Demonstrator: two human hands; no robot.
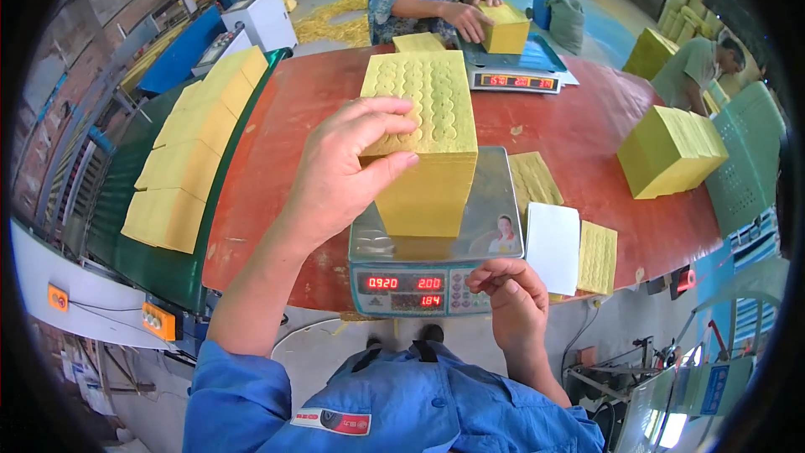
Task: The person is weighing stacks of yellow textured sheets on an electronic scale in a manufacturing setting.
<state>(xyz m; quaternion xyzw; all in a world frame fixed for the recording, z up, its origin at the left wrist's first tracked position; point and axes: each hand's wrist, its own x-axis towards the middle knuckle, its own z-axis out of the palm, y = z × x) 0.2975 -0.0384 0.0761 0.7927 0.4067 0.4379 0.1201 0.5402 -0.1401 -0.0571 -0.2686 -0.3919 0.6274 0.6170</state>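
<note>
A tall stack of embossed yellow paper (423,189) stands upright on the metal pan of a digital scale (365,239) in front of me. My left hand (348,159) grips the stack at its upper left: the fingers lie on the top sheet and the thumb presses near the front edge. At the scale's front right corner, beside its keys, my right hand (516,298) is loosely closed, fingers curled together, with nothing visible in it. Red digits glow on the scale's front panel.
Yellow paper stacks (180,151) line a green conveyor belt (101,210) at left. Loose yellow sheets (597,256) and a white pad (552,247) lie right of the scale. Across the red table (268,151), a co-worker handles another stack (506,31) on a second scale (516,80). Another stack (671,155) stands far right.
</note>
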